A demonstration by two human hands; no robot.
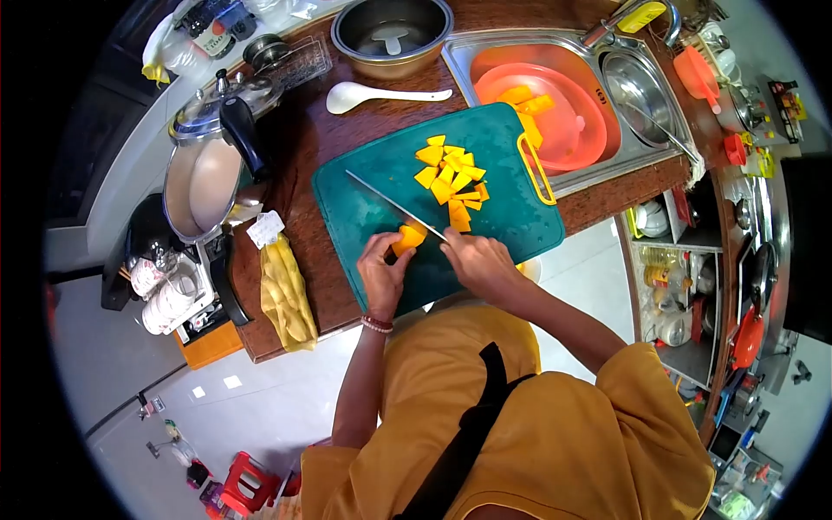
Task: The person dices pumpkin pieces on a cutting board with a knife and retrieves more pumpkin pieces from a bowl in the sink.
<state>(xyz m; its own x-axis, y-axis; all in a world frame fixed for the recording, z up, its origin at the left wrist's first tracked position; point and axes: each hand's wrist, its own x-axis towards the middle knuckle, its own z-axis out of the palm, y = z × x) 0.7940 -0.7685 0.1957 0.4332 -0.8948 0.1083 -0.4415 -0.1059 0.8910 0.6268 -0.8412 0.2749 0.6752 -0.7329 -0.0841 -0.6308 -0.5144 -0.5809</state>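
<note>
Near the centre of the frame, a pumpkin piece (409, 238) is pinched narrowly between the thumb and fingertips of the left hand (379, 276) on a green cutting board (520, 227). The handle of a knife (390, 201) is wrapped by the right hand (479, 262), the blade slanting toward the upper left, close beside the piece. Cut chunks (429, 155) are scattered above; larger slices (536, 105) are held by a red basin (568, 158) at upper right. The flesh should be light, firm and rather slippery when wet; it is best gripped by its sides, with fingertips tucked away from the edge.
</note>
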